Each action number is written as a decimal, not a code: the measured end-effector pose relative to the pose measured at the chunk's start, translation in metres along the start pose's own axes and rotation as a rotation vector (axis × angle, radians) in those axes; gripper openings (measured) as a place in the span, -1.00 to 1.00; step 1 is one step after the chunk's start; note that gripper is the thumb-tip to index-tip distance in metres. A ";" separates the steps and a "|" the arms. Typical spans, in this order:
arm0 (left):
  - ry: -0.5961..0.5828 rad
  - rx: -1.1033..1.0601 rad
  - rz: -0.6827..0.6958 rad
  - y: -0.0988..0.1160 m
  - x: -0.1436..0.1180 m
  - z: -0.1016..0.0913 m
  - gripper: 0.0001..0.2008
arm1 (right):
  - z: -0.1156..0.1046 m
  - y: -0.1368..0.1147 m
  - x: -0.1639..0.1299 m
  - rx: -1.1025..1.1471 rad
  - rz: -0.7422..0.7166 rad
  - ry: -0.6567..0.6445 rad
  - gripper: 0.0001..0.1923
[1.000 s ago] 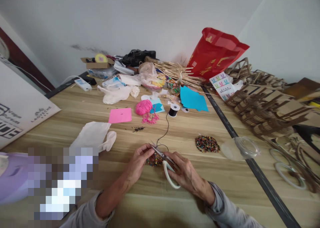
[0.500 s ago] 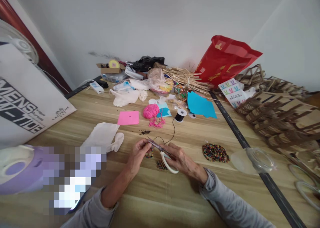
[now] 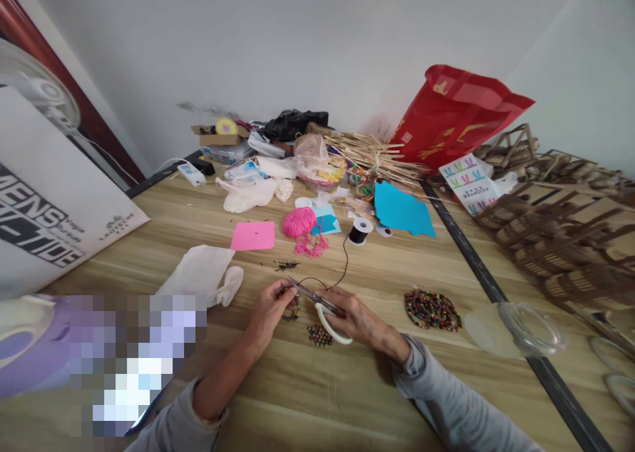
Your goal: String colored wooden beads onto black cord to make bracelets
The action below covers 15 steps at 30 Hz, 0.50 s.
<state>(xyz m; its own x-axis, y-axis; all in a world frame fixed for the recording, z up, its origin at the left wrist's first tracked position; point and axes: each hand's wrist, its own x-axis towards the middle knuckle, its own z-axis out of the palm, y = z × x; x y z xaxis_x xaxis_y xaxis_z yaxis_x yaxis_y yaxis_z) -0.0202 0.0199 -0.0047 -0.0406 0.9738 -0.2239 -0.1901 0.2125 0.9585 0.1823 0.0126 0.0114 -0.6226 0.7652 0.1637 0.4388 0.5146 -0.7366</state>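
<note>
Your left hand (image 3: 268, 308) pinches a light, floppy bead string (image 3: 292, 308) at bench (image 3: 377, 386) centre while your right hand (image 3: 354, 316) grips scissors (image 3: 320, 306) at its 3 o'clock; judged slippery, so hold the taut black cord (image 3: 342, 267), not loose beads.

**Scissors at the cord, beads in hand**

At the wooden table (image 3: 446, 267), the right hand (image 3: 354, 318) grips white-handled scissors (image 3: 322, 310), blades pointing at the left hand (image 3: 270, 305), which pinches a beaded loop (image 3: 292, 312). Thin black cord (image 3: 342, 267) runs from there back to a spool (image 3: 359, 230). A small bead cluster (image 3: 320, 335) lies just under the scissors; a bigger bead pile (image 3: 430, 310) sits to the right, near a clear lid (image 3: 530, 318). Pink yarn (image 3: 299, 222) lies beyond.
</note>
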 end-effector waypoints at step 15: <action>0.101 -0.161 0.035 0.003 -0.002 -0.001 -0.71 | -0.020 -0.006 -0.009 -0.139 0.087 0.149 -0.65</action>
<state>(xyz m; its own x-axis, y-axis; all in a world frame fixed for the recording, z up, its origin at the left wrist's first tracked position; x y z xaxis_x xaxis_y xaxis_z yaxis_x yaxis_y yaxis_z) -0.0219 0.0184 -0.0021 -0.1464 0.9656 -0.2149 -0.3411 0.1546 0.9272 0.1982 0.0104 0.0270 -0.4806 0.8523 0.2064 0.5778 0.4848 -0.6565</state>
